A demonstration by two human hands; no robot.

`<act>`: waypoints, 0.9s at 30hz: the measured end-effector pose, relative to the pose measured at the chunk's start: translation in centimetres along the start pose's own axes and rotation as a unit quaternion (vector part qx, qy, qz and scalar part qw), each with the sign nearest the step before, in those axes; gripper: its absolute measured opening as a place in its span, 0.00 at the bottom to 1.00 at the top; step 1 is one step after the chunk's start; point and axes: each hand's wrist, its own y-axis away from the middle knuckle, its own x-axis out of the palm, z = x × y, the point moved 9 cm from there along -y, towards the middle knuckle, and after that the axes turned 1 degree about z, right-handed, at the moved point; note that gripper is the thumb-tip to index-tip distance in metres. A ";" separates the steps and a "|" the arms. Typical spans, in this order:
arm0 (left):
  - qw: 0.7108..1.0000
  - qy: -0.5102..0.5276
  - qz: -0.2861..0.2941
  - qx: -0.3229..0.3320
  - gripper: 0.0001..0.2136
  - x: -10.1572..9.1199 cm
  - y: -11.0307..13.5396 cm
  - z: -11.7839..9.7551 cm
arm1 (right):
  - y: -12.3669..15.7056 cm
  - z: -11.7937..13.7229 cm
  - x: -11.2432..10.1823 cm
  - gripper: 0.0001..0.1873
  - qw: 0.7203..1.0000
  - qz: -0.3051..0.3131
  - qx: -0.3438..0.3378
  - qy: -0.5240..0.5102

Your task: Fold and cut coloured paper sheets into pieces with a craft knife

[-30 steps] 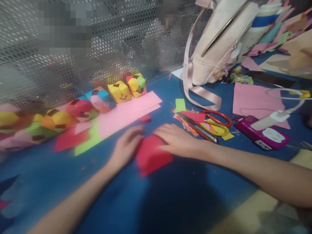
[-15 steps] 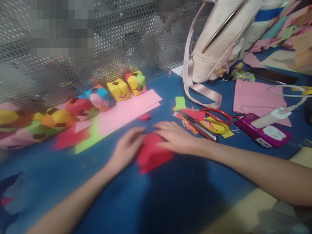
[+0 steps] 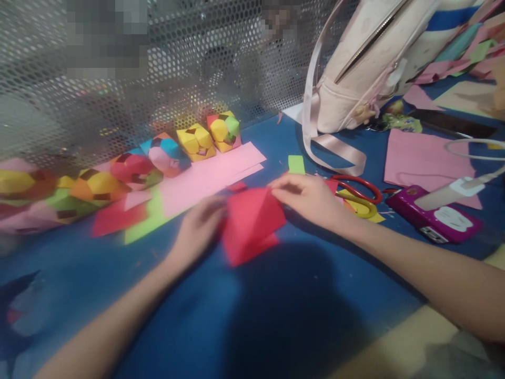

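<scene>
A folded red paper [image 3: 250, 223] lies on the blue table [image 3: 276, 305] between my hands. My left hand [image 3: 199, 229] rests on its left edge, fingers curled against the paper. My right hand [image 3: 310, 197] pinches the paper's upper right corner and has that flap lifted off the table. A row of colourful folded paper cubes [image 3: 197, 142] stands along the perforated metal screen [image 3: 177, 63] at the back left. Pink paper strips [image 3: 209, 176] lie in front of them.
Red and yellow scissors [image 3: 361, 197] and paper scraps lie just right of my right hand. A magenta phone [image 3: 437, 218] with a white charger and cable, a pink sheet [image 3: 426, 158] and a pale backpack [image 3: 366, 63] sit to the right. Red and green sheets [image 3: 126, 221] lie left.
My right hand went from lying flat on the red paper to pinching its corner and lifting the flap up. My left hand stayed at the paper's left edge.
</scene>
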 end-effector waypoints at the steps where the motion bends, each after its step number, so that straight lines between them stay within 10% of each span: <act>1: 1.000 -0.013 0.001 0.011 0.14 0.1 0.1 -0.1 | -0.2 -0.4 -0.9 0.04 0.999 -0.020 0.032 -0.037; 5: 0.980 -0.134 0.062 0.130 0.15 2.2 1.4 -2.6 | -1.1 -1.7 -3.7 0.04 0.973 -0.101 0.080 -0.194; 9: 0.898 -0.297 0.194 0.260 0.23 6.3 3.9 -4.7 | -1.8 -2.3 -5.3 0.08 0.954 -0.148 0.063 -0.252; 15: 0.845 -0.416 0.214 0.261 0.18 6.9 3.9 -3.4 | -1.5 -3.1 -3.3 0.11 0.946 -0.088 0.107 -0.292; 22: 0.893 -0.386 0.135 0.191 0.21 4.3 2.0 -2.9 | -0.2 -3.3 -0.2 0.19 0.970 0.029 0.162 -0.181; 27: 0.933 -0.298 0.130 0.151 0.20 3.8 1.1 -3.1 | 1.4 -2.1 2.7 0.22 0.960 0.227 0.155 0.053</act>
